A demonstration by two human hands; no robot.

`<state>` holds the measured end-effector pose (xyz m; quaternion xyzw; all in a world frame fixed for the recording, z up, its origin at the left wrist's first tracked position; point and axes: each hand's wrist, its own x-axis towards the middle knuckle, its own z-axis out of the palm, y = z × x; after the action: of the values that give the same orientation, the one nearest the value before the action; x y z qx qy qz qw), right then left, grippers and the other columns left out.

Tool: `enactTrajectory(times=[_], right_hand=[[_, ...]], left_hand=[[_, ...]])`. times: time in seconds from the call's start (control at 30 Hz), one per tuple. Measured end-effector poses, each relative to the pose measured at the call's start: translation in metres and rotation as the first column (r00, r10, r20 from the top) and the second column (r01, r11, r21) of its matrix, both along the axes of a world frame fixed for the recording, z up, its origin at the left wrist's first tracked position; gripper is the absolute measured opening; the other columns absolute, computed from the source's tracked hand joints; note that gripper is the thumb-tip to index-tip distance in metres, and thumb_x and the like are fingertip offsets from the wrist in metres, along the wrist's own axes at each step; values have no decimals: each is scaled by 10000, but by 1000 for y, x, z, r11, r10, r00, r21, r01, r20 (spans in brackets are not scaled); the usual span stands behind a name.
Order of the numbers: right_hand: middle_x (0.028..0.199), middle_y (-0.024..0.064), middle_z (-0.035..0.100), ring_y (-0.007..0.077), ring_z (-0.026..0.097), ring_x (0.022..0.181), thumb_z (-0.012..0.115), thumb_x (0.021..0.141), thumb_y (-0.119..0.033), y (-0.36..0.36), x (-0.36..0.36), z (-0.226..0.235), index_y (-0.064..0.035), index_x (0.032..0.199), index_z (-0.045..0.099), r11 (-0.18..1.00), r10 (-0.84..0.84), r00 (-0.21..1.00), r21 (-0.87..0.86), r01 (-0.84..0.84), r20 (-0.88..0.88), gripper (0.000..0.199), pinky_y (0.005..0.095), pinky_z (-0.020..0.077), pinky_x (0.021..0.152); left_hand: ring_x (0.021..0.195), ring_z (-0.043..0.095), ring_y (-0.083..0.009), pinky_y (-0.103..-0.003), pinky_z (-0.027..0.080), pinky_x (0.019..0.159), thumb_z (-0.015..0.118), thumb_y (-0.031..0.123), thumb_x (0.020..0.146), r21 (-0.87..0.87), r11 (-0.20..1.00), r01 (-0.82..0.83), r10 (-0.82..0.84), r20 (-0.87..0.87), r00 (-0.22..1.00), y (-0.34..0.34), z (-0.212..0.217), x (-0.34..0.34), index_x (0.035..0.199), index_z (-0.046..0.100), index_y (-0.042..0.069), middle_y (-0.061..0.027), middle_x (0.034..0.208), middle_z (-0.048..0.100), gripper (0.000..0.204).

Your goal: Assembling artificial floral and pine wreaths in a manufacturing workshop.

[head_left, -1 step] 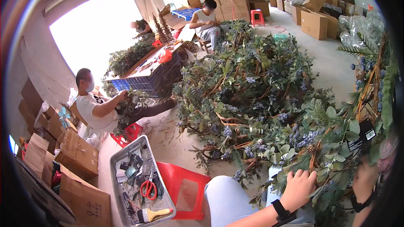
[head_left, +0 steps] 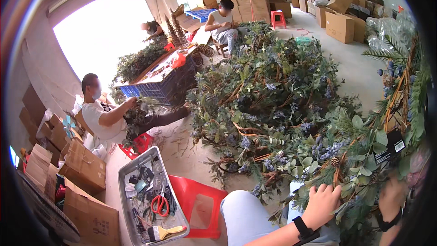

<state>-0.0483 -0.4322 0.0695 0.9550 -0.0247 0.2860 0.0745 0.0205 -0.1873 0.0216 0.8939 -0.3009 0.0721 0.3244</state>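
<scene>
Over my lap at the lower right lies an artificial berry wreath (head_left: 364, 171) of green leaves, pine sprigs, brown twigs and blue berries. My left hand (head_left: 322, 205), a black band on its wrist, is closed with its fingers curled over the wreath's near edge, beside a small pine cone (head_left: 335, 161). Further right, my right hand (head_left: 392, 196) is among the leaves at the wreath's right part. It is smeared by motion, so its fingers cannot be made out. Just above it hangs a black tag (head_left: 389, 146) with a white label.
A big heap of similar wreaths (head_left: 273, 91) fills the floor ahead. On a red stool (head_left: 207, 191) at my left sits a grey tray (head_left: 122, 187) with scissors (head_left: 160, 204), a brush (head_left: 164, 232) and black tags. Several people work beyond. Cardboard boxes (head_left: 84, 166) stand at left.
My right hand has shifted slightly left and is more blurred. The black tag beside it has moved a little. My left hand stays almost in place.
</scene>
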Motion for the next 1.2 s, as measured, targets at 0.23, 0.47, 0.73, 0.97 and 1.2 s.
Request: enactTrajectory(times=[0.23, 0.47, 0.73, 0.97, 1.2], right_hand=[[895, 190, 530, 384, 508, 828, 499, 649, 52, 39, 0, -10, 31, 718, 444, 894, 272, 962, 362, -266, 34, 91, 412, 424, 749], [894, 87, 515, 190, 526, 755, 581, 767, -23, 5, -22, -14, 5, 846, 559, 320, 204, 979, 944, -85, 20, 86, 281, 411, 662], [814, 5, 552, 78, 502, 710, 720, 784, -112, 49, 29, 20, -37, 963, 604, 291, 464, 857, 952, 93, -225, 226, 240, 418, 603], [780, 39, 551, 121, 534, 712, 734, 759, -179, 35, 22, 32, -29, 932, 620, 489, 522, 786, 871, 41, -330, 255, 258, 444, 634], [886, 105, 649, 240, 628, 829, 699, 757, -133, 48, 17, 25, -17, 881, 593, 607, 414, 907, 767, -210, -79, 201, 327, 478, 715]], left_hand=[[880, 518, -261, -440, 376, 785, 585, 182, 796, -46, 999, -23, 25, 33, 999, 4, -7, -1, 1063, 519, 68, -77, 862, 536, 298], [926, 524, -255, -439, 381, 781, 637, 226, 780, -65, 997, 39, -34, 65, 997, 3, -10, 0, 1078, 529, 59, -81, 921, 560, 358], [770, 559, -334, -473, 400, 728, 575, 50, 710, -89, 996, 33, -15, 196, 981, 26, -4, 16, 840, 554, 57, -125, 799, 586, 132], [721, 536, -381, -468, 411, 657, 568, 29, 717, -48, 996, 70, -64, 117, 991, 12, 0, 13, 843, 522, 14, -163, 753, 546, 135], [709, 535, -380, -458, 416, 645, 566, 31, 723, -46, 999, 19, -15, 98, 995, 14, -10, 13, 868, 521, 14, -165, 745, 555, 152]])
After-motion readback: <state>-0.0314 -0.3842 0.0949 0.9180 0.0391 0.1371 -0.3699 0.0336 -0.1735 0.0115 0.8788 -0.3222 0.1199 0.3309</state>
